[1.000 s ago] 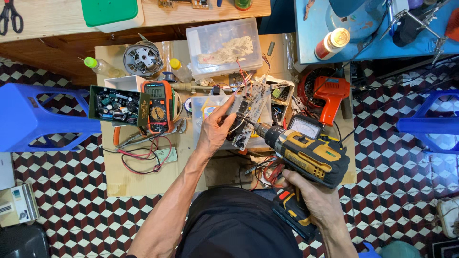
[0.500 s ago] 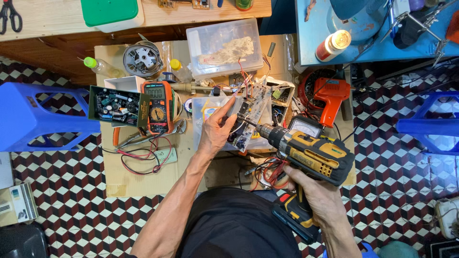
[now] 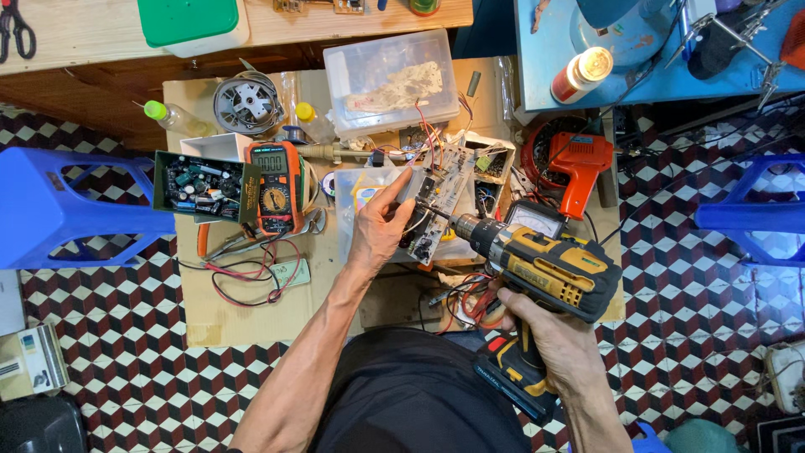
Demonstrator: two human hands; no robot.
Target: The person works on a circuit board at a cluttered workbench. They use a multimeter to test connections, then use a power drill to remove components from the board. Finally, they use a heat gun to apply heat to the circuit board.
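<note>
The right hand (image 3: 558, 340) is gripping a yellow cordless drill (image 3: 545, 264), its bit pointing left at the circuit board (image 3: 440, 197) mid-bench. The left hand (image 3: 381, 231) is pinching that board's near-left edge, just right of an orange multimeter (image 3: 272, 184).

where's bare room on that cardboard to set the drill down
Bare cardboard lies below the red wires, left of the left hand. Around the circuit board and multimeter it is crowded. The right hand grips the drill.
</note>
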